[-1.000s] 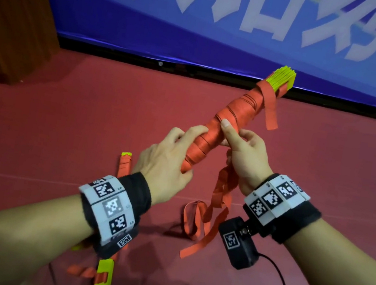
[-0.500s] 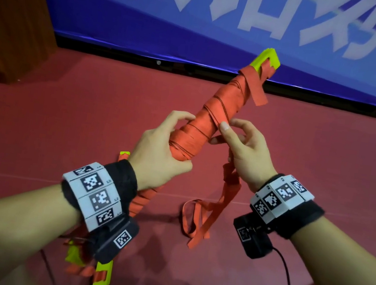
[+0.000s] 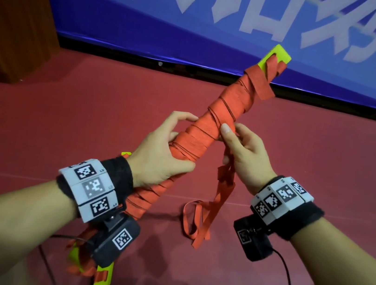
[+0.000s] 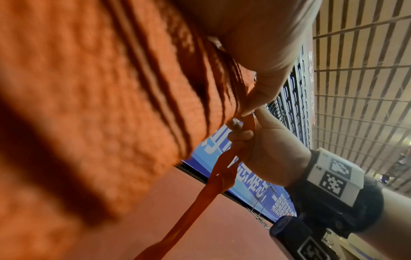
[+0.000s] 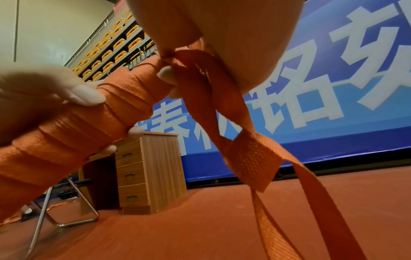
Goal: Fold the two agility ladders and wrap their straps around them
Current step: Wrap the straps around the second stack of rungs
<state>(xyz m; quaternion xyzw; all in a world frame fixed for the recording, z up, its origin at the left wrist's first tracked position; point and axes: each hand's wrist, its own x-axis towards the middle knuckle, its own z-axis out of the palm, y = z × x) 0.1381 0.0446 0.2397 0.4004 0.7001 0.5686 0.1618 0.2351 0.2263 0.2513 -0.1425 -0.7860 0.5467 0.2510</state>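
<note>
My left hand [image 3: 163, 153] grips the wrapped ladder bundle [image 3: 210, 131]; my right hand [image 3: 246, 156] pinches its loose strap [image 3: 220, 196]. Wooden cabinet [image 3: 13, 13] upper left, blue banner [image 3: 224, 25] behind.

The ladder bundle [image 3: 210, 131] has turned in the left hand [image 3: 161, 153], its yellow end now flat-on.

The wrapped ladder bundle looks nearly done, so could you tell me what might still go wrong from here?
1. The right hand only pinches the loose strap beside the bundle; if it slips, the last turns may slacken.
2. The strap's free tail hangs in tangled loops toward the floor and could snag or knot while winding.
3. The left hand grips the bundle low down, so the long upper end with the yellow rungs may swing.
</note>
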